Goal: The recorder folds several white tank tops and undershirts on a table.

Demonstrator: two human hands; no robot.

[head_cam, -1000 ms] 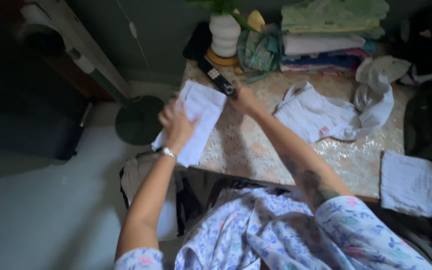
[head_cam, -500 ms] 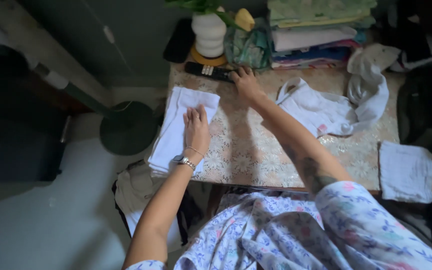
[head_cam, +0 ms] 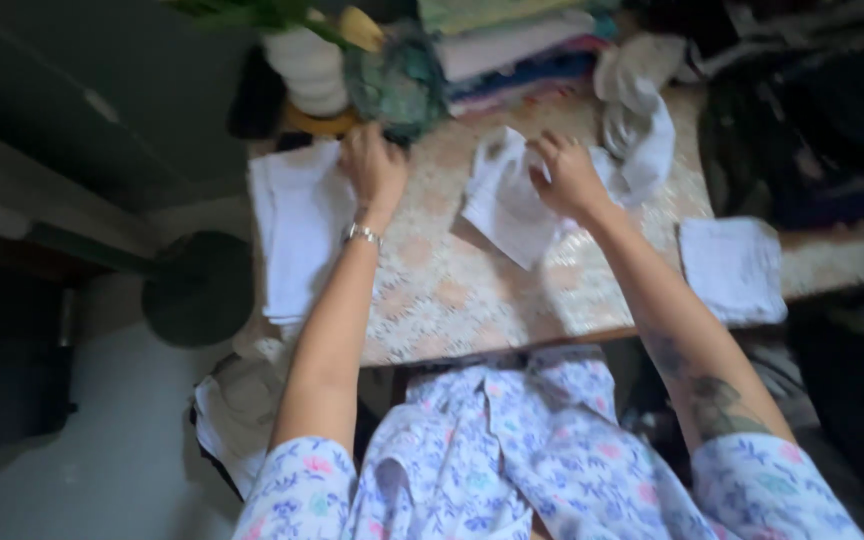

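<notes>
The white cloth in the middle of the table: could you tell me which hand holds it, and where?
The right hand grips the white cloth at its upper edge.

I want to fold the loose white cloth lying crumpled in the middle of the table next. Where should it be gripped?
Judging from its pose, take the crumpled white cloth by its upper edge, coming from above, where the right hand already rests. Its lower corner lies flat on the patterned tabletop, pointing toward the person, so lifting the top should let it hang open.

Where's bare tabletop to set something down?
Bare patch of table at the near edge, between folded white cloth and small folded cloth. Crowded at the back: vase, cloth stack, white garment under right hand.
</notes>
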